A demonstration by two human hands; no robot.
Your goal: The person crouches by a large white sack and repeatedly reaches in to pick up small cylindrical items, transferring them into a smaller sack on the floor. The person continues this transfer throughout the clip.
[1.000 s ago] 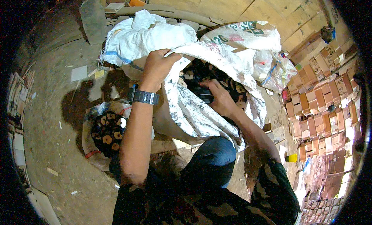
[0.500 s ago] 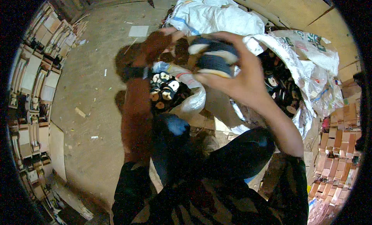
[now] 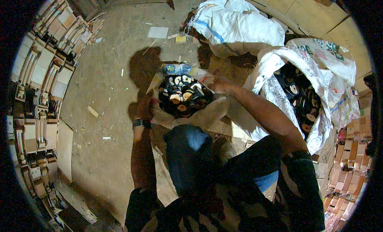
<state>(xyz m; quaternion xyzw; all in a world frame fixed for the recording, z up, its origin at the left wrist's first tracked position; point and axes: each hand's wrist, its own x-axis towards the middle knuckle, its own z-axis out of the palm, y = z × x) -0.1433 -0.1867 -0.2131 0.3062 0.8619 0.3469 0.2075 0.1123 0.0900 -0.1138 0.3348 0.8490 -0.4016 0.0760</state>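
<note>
A small pale sack [image 3: 209, 115] stands between my hands, its mouth open. Inside lie several round pieces [image 3: 182, 97] with dark sides and pale wooden faces, some with a hole in the middle. At its left edge is my left hand [image 3: 142, 108], deep in shadow, its fingers closed against the sack's rim. Across from it my right hand [image 3: 218, 84] pinches the right part of the rim. Neither hand shows a round piece in it. My knees are just on the near side of the sack.
A large white sack [image 3: 265, 82] holding similar round pieces gapes open on the right. Behind it lies another white sack [image 3: 243, 26]. Stacked wooden offcuts [image 3: 36, 84] line the left, and more wood blocks [image 3: 347, 160] the right. Scraps litter the floor [image 3: 107, 72].
The round pieces with dark sides have left my right hand. Both hands have come down to the small sack's sides. The sack's mouth is wider and more of its contents shows.
</note>
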